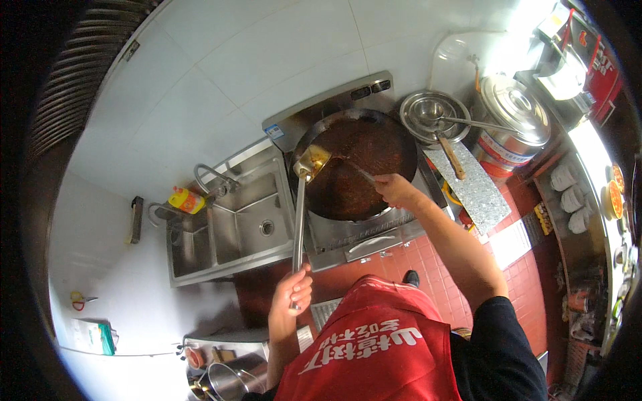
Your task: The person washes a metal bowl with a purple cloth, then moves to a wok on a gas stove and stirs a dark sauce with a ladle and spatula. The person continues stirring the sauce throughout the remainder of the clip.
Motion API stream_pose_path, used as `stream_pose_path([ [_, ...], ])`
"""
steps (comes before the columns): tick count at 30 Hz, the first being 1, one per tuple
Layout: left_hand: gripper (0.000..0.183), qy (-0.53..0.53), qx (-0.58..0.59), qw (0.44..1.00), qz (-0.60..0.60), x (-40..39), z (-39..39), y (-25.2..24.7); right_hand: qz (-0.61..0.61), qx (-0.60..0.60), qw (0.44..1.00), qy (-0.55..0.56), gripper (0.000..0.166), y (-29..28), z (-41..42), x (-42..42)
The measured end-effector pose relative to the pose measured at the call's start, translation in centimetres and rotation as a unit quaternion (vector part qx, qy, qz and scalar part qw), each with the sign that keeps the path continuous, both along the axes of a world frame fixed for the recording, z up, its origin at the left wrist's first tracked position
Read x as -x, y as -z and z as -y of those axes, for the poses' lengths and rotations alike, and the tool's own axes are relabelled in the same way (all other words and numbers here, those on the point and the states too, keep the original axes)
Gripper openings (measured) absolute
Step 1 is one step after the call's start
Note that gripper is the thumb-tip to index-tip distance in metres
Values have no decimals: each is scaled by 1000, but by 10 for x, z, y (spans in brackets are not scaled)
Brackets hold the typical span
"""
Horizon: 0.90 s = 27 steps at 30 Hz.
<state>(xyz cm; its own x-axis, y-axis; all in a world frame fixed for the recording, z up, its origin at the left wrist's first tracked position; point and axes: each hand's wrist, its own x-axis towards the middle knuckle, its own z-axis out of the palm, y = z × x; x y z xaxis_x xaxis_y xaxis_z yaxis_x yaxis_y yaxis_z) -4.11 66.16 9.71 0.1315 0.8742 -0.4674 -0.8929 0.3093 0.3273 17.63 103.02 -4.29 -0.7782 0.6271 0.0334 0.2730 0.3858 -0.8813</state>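
Observation:
A large dark wok (371, 145) sits on the stainless steel stove. My left hand (292, 290) grips the long metal handle of a ladle (313, 161), whose squarish bowl is over the wok's left side and holds some yellowish-brown residue or liquid. My right hand (393, 189) holds a slim metal utensil (362, 173) over the wok; its far end blurs against the dark surface, so its kind cannot be told. Inside the wok the surface looks brown and glossy.
Left of the stove is a two-basin steel sink (251, 220) with a faucet and a yellow bottle (186, 200). To the right are a bowl with strainers (434, 116), a speckled board (471, 185) and a lidded steel pot (514, 113). A shelf with white bowls (572, 198) stands farther right.

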Motion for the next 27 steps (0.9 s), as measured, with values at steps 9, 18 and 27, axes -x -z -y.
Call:
stream_pose_path([
  [9,18,11,0,1000,2,11,7,10,185,30,982,40,37,-213,52,-119],
  [18,19,16,-21,1000,9,28,6,24,305,218,925,56,39,-287,85,-163],
  [27,18,11,-14,1000,13,27,5,15,208,262,942,26,42,-194,89,-100],
])
